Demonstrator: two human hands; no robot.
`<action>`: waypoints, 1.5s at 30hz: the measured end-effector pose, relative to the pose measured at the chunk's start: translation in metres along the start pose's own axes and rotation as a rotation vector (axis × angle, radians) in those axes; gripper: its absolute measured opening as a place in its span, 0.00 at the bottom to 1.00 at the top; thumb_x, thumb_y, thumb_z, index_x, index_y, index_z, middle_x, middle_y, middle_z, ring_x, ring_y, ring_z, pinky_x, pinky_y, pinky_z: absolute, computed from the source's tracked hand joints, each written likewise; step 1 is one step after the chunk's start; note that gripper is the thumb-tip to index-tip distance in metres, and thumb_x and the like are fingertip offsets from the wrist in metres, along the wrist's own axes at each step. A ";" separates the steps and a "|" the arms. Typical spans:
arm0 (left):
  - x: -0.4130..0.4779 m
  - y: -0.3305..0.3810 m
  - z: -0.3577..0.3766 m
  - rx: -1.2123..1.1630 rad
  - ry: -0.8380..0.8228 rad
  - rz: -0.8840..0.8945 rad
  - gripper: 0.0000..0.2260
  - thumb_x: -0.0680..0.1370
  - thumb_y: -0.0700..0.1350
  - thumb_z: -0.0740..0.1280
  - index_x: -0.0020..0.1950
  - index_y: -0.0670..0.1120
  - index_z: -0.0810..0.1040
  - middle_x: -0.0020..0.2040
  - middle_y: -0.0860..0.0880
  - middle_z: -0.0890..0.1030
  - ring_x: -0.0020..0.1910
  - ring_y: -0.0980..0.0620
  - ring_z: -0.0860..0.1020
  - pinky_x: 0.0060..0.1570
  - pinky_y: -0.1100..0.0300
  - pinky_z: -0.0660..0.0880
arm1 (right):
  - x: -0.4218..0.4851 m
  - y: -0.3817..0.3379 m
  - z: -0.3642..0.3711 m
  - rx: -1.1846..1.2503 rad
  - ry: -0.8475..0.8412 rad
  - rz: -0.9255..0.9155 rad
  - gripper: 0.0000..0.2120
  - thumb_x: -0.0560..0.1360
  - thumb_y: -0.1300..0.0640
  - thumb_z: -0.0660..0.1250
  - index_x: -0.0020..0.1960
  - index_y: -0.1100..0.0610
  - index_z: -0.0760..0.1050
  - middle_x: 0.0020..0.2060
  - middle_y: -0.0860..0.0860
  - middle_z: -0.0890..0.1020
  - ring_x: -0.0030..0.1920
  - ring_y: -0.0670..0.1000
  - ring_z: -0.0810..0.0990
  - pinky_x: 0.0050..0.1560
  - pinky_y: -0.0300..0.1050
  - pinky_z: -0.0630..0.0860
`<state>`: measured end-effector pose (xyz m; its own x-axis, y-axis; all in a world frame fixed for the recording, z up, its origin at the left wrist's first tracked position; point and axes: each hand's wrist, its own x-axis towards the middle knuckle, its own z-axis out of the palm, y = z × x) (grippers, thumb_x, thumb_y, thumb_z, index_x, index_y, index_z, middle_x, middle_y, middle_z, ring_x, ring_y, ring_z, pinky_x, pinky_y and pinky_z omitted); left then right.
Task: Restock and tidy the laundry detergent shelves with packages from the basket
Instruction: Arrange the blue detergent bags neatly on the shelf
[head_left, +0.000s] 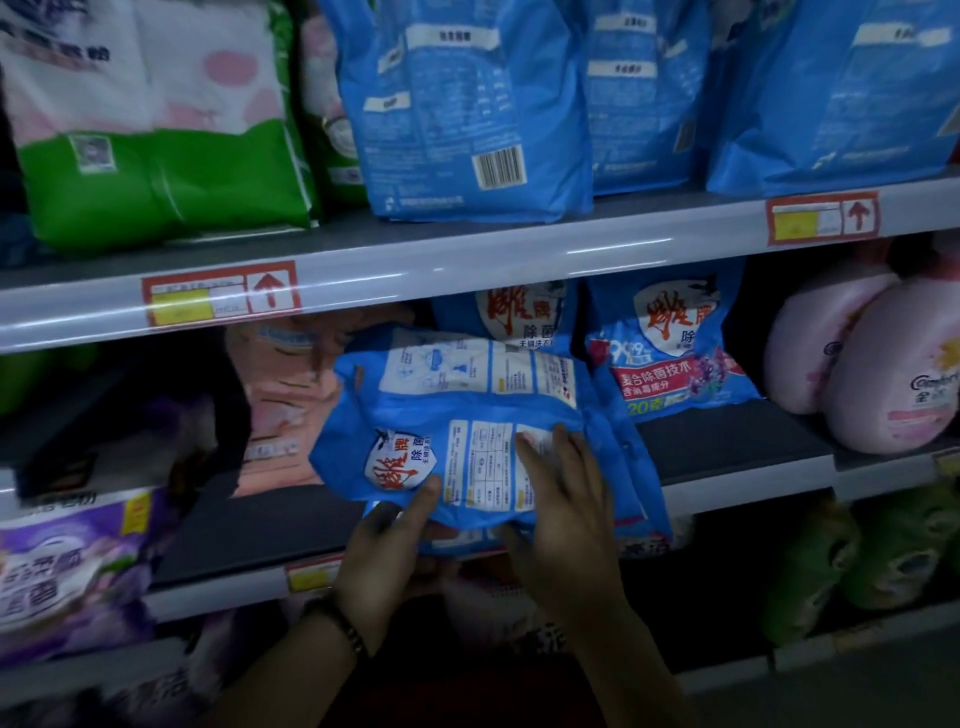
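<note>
On the middle shelf (727, 452) a bare dark strip lies open between the upright blue packs (670, 358) and the pink bottles (878, 384); another bare stretch runs in front of the pink bag (280, 405), left of centre; the blue bag (452, 415), held by the left hand (384, 561) and right hand (566, 519), fills the middle of the opening; the upper shelf edge (467, 260) limits headroom.

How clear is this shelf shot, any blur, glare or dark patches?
Head view: dim overall, darkest along the bottom; the green bag upper left and purple pack lower left are blurred; the blue pack held by the left hand and right hand is sharper, print partly readable; glare streaks the upper shelf rail; the wide lens tilts and slightly bows that rail.
</note>
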<state>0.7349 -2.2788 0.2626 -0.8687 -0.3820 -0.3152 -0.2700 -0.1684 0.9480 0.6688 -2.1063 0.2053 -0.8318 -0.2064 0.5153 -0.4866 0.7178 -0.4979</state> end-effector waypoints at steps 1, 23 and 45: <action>0.002 0.002 0.003 -0.004 -0.016 -0.001 0.20 0.78 0.62 0.70 0.57 0.47 0.84 0.49 0.44 0.89 0.43 0.38 0.86 0.38 0.53 0.80 | 0.000 0.000 0.001 0.000 -0.001 0.006 0.42 0.77 0.24 0.46 0.85 0.46 0.56 0.86 0.55 0.51 0.85 0.59 0.48 0.79 0.64 0.55; -0.009 0.020 0.079 0.334 -0.191 0.389 0.23 0.68 0.51 0.84 0.57 0.53 0.78 0.53 0.54 0.84 0.51 0.53 0.85 0.53 0.47 0.84 | -0.024 0.071 -0.101 0.898 0.412 0.238 0.14 0.80 0.67 0.67 0.62 0.57 0.83 0.55 0.55 0.87 0.57 0.61 0.86 0.58 0.66 0.82; -0.001 -0.017 0.148 0.056 -0.403 0.156 0.15 0.77 0.49 0.76 0.63 0.50 0.84 0.54 0.43 0.88 0.52 0.39 0.87 0.58 0.37 0.82 | -0.045 0.140 -0.173 1.058 0.079 0.955 0.18 0.80 0.45 0.70 0.61 0.59 0.82 0.46 0.59 0.89 0.44 0.60 0.90 0.47 0.58 0.86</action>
<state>0.6794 -2.1411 0.2529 -0.9905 -0.0123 -0.1369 -0.1354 -0.0828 0.9873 0.6843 -1.8817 0.2328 -0.9486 0.1280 -0.2894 0.2464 -0.2750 -0.9293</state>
